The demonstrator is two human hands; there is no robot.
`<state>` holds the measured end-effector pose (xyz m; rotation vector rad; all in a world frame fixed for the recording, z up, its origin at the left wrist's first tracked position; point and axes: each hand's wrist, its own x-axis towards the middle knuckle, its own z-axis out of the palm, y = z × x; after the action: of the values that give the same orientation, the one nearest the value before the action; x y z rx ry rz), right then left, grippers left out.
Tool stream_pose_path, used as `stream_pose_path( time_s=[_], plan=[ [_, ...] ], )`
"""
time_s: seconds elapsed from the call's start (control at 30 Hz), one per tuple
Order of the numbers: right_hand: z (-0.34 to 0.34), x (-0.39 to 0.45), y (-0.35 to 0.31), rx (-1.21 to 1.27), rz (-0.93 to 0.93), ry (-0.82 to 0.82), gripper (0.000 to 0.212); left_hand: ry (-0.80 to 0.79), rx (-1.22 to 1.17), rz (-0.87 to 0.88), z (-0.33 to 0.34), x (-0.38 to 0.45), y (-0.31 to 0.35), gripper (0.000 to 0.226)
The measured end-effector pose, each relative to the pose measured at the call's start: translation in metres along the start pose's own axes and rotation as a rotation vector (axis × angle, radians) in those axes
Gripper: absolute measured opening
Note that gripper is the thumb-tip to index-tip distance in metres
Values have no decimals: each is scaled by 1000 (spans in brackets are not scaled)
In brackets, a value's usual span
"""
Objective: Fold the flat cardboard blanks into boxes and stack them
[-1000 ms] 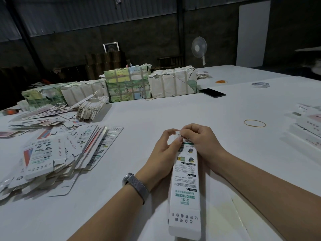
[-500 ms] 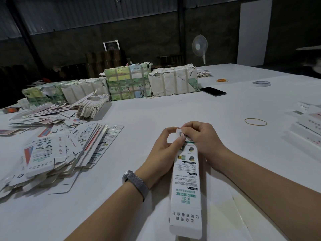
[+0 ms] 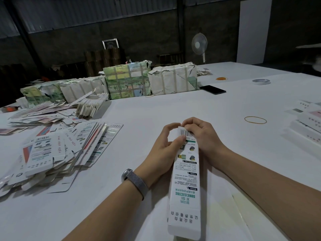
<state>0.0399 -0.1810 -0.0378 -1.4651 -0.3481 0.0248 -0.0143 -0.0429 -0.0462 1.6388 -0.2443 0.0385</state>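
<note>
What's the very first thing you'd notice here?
Two hands meeting at the far end of a long white box in the middle: the left hand and right hand pinch its barcode flap. Left of them sprawls a messy pile of flat blanks.

The counter (image 3: 173, 110) looks smooth and matt, a white sheet with faint seams at lower right. The box (image 3: 186, 185) at centre is thin printed card with a slight sheen. The loose blanks (image 3: 57, 150) at left are the same coated card, their cut edges dull. The bundles (image 3: 172, 79) at upper centre are wrapped in torn, creased paper. The watch band (image 3: 137, 183) is fine grey mesh, metallic-looking. The phone (image 3: 213, 89) is glossy black. The back wall (image 3: 69, 13) at top is ribbed sheet metal.
</note>
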Motion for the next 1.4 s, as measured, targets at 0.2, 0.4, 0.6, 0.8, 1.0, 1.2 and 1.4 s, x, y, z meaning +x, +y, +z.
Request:
stream_pose_path(
  time_s=[0.2, 0.4, 0.6, 0.8, 1.0, 1.2, 1.4],
  plan=[
    [1, -3, 1, 40, -23, 0, 20, 19, -78, 18, -1, 1, -1, 18],
    [2, -5, 1, -26, -49, -36, 5, 128, -123, 70, -5, 3, -2, 16],
    [-1, -6, -2, 19, -41, -83, 5, 167, -104, 85, -5, 5, -3, 16],
    [2, -5, 2, 52, -67, -5, 6, 158, -108, 31, -7, 7, -4, 24],
    [0, -1, 4, -4, -77, 71, 7, 168, -95, 30, -6, 8, -3, 40],
    [-2, -3, 2, -285, -126, -49, 53, 362, -95, 45, -11, 6, 2, 44],
    [-3, -18, -29, -706, -207, -116, 87, 314, -98, 73, -9, 7, 5, 48]
  ],
)
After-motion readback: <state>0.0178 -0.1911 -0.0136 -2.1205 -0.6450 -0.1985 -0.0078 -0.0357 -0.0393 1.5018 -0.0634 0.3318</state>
